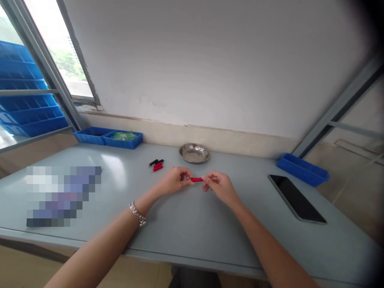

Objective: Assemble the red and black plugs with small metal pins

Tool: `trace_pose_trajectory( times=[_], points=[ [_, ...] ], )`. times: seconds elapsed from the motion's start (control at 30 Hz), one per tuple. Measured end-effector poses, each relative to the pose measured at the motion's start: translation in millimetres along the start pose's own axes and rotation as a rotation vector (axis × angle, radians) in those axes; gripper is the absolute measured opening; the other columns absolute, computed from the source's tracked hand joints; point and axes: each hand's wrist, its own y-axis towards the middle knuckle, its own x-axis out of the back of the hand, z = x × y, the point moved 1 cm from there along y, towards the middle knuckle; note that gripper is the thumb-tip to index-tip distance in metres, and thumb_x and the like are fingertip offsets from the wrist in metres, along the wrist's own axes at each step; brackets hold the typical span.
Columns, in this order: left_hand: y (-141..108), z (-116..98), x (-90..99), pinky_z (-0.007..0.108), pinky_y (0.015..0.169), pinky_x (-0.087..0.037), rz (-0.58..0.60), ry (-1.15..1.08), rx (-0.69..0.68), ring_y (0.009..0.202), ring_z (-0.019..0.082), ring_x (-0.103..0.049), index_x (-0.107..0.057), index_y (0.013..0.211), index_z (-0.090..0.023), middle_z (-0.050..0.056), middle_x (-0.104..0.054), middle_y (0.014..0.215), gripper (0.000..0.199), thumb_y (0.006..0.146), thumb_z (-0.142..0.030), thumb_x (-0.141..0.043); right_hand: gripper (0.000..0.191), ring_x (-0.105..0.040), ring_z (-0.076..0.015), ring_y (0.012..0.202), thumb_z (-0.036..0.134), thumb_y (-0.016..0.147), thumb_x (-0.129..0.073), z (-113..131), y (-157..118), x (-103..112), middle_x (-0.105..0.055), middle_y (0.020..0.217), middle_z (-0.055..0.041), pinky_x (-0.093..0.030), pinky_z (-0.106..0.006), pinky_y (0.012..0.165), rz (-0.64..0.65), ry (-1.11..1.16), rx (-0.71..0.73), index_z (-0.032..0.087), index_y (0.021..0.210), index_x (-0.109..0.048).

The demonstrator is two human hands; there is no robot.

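Between my two hands, over the middle of the table, is a slim red stick-like piece (197, 180) with what looks like a thin metal tip at its left end. My left hand (177, 180) pinches that tip end, while the fingers of my right hand (218, 185) close on the other end. Just left of my hands lie two similar red pieces (157, 167) and two black ones (156, 162), side by side. Behind my hands stands a round metal dish (194, 159) with nothing visible in it.
Two blue bins (123, 145) stand at the back left, one with green-and-white packets. On the right are another blue bin (303, 174) and a dark-screened phone (297, 198). A pixelated item (64, 196) lies on the grey table (180, 236) at left. Stacked blue bins (27, 100) stand beyond the frame.
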Motion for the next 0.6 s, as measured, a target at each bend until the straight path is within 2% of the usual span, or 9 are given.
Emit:
trace_pose_trajectory(
  times=[0.1,0.23,0.3,0.37,0.47,0.53,0.6],
  points=[
    [0.1,-0.7,-0.4,0.02,0.051,-0.033,-0.023,0.002,0.001,0.053,0.008,-0.043,-0.06,0.075,-0.015,-0.002,-0.054,0.06,0.029,0.068,-0.043,-0.059,0.034,-0.054,-0.0116,0.048,0.05,0.074,-0.047,2.8,-1.2,0.9,-0.058,0.055,-0.0016,-0.043,-0.025,0.052,-0.019,-0.065,-0.013,0.017,0.066,-0.052],
    [-0.2,-0.7,-0.8,0.02,0.05,-0.032,-0.035,-0.009,-0.009,0.052,0.008,-0.042,-0.06,0.075,-0.014,-0.002,-0.052,0.058,0.029,0.07,-0.042,-0.057,0.033,-0.053,-0.0114,0.051,0.043,0.069,-0.057,7.8,-1.8,0.9,-0.059,0.062,0.0018,-0.044,-0.025,0.052,-0.032,-0.009,0.014,0.021,0.092,-0.049],
    [-0.3,-0.3,-0.8,0.02,0.05,-0.032,-0.037,-0.01,-0.009,0.052,0.008,-0.042,-0.06,0.075,-0.014,-0.002,-0.052,0.058,0.029,0.07,-0.043,-0.057,0.029,-0.054,-0.0117,0.054,0.039,0.067,-0.058,8.5,-1.8,0.2,-0.06,0.065,0.0011,-0.045,-0.026,0.055,-0.015,-0.003,0.043,0.021,0.089,-0.051],
    [-0.3,0.1,-0.9,0.02,0.05,-0.032,-0.036,-0.003,-0.009,0.052,0.008,-0.042,-0.06,0.075,-0.014,-0.002,-0.052,0.058,0.029,0.07,-0.043,-0.057,0.021,-0.055,-0.0122,0.055,0.037,0.069,-0.056,7.4,-1.7,-0.4,-0.06,0.064,-0.0004,-0.045,-0.026,0.057,-0.003,-0.014,0.057,0.019,0.079,-0.053],
    [0.0,0.4,-1.4,0.02,0.05,-0.033,-0.032,-0.002,-0.019,0.053,0.008,-0.042,-0.06,0.074,-0.014,-0.002,-0.053,0.059,0.029,0.07,-0.043,-0.057,0.024,-0.054,-0.0127,0.053,0.042,0.073,-0.051,4.8,-1.4,-0.4,-0.059,0.058,-0.0014,-0.044,-0.026,0.055,-0.014,-0.066,0.043,0.019,0.067,-0.052],
    [0.2,0.8,-1.7,0.02,0.051,-0.033,-0.031,-0.009,-0.02,0.053,0.008,-0.042,-0.06,0.075,-0.014,-0.001,-0.054,0.059,0.029,0.07,-0.043,-0.057,0.028,-0.053,-0.0126,0.051,0.046,0.074,-0.049,3.6,-1.0,0.1,-0.058,0.056,-0.0012,-0.043,-0.026,0.054,-0.019,-0.098,0.024,0.019,0.068,-0.052],
    [0.3,1.3,-1.9,0.02,0.051,-0.033,-0.033,-0.01,-0.02,0.053,0.008,-0.042,-0.06,0.074,-0.014,-0.001,-0.054,0.059,0.028,0.071,-0.042,-0.057,0.027,-0.052,-0.0124,0.05,0.046,0.072,-0.051,3.0,-0.4,0.7,-0.058,0.057,0.0,-0.042,-0.025,0.053,-0.018,-0.1,0.018,0.019,0.077,-0.053]
  ],
)
